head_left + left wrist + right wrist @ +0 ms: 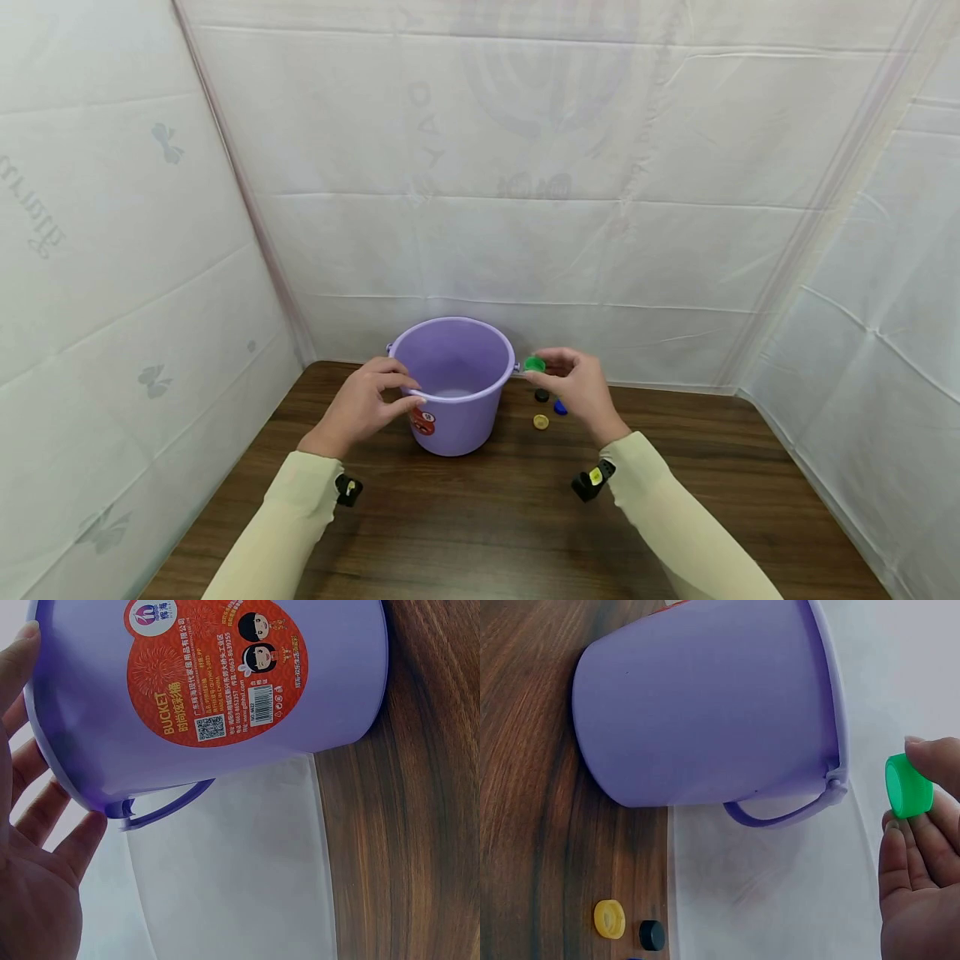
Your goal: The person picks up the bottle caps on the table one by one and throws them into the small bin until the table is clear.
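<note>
1. Backdrop: white sheeting (525, 167), creased and faintly printed, fills the upper two thirds of the head view and closes in the left and right edges.
2. Surface: a dark wood-grain table (487, 517) occupies the lower part of the frame.
3. Container: a purple bucket (455, 383) stands upright at centre frame, slightly left. Its handle hangs down against the wall. A red label with the word "BUCKET" sits on the near wall. The visible part of the interior floor shows no contents; the near rim hides the rest.
4. Left hand (367, 406): positioned lower left of the bucket, fingers curled over the near rim with the thumb against the outer wall, gripping the bucket.
5. Right hand (581, 387): positioned just right of the bucket rim, pinching a green cap (534, 364) between thumb and fingertips. The cap is raised beside the rim, outside the bucket.
6. Loose items on the table, right of the bucket: a yellow cap (541, 422), a black cap (542, 395), and a blue cap (559, 407) partly hidden behind the right hand.
</note>
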`<state>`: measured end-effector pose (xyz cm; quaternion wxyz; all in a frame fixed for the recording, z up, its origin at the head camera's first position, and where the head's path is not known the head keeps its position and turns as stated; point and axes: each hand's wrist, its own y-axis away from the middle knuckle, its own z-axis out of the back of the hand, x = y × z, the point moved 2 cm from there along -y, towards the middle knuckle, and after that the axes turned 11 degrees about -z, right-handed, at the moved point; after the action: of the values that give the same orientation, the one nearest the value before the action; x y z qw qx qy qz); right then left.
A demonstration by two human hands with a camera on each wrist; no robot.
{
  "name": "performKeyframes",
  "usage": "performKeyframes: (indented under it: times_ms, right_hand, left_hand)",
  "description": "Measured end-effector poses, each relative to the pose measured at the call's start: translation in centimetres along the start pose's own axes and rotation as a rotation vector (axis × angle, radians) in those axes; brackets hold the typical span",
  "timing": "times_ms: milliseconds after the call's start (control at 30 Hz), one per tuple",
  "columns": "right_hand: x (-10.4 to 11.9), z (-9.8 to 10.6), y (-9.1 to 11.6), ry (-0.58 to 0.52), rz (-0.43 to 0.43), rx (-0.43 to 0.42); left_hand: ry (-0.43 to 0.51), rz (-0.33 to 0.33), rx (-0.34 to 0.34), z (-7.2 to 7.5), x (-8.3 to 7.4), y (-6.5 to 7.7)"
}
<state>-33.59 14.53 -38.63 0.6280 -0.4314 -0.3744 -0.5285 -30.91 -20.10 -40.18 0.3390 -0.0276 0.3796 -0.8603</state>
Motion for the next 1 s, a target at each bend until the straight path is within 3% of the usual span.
performKeyframes:
  times_ms: [667, 1000]
  right_hand:
    - [2.3, -1.7, -0.9, -0.043, 0.043, 0.010]
    - [1.9, -3.0, -2.0, -0.082, 0.043, 0.003]
  left_hand:
    - [-0.002, 0.016, 0.008, -0.2, 0.1, 0.2]
    - [-0.009, -0.004, -0.005, -0.2, 0.1, 0.1]
